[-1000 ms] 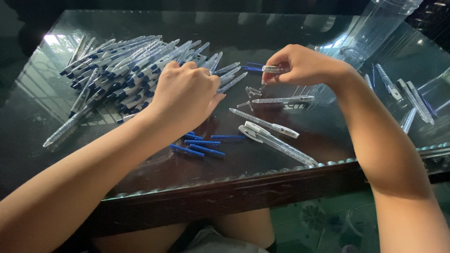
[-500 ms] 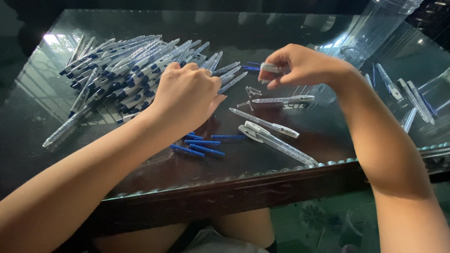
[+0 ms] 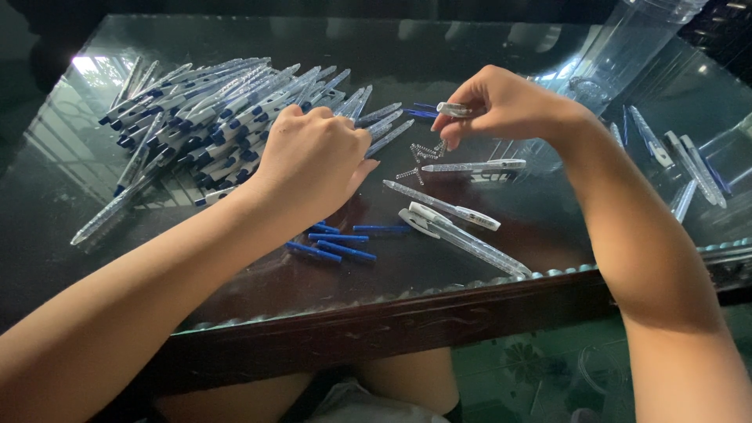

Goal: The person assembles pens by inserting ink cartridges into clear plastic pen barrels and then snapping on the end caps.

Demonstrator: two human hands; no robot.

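My right hand (image 3: 501, 106) pinches a short clear-and-white pen part (image 3: 453, 110) between thumb and fingers, above a small heap of metal springs (image 3: 423, 157). My left hand (image 3: 313, 160) is curled into a loose fist at the near edge of a big pile of blue-and-clear pens (image 3: 211, 129); whether it holds anything is hidden. Below it lie several loose blue refills (image 3: 337, 241). A few assembled clear pens (image 3: 454, 223) lie in front of my right hand on the glass-topped table (image 3: 329, 47).
More pens (image 3: 681, 157) lie scattered at the right by a clear plastic container (image 3: 627, 47). The table's dark wooden front edge (image 3: 407, 321) runs close to my body. My knees show below it.
My right hand has lifted the pen part slightly and turned it. My left hand has stayed curled in the same place.
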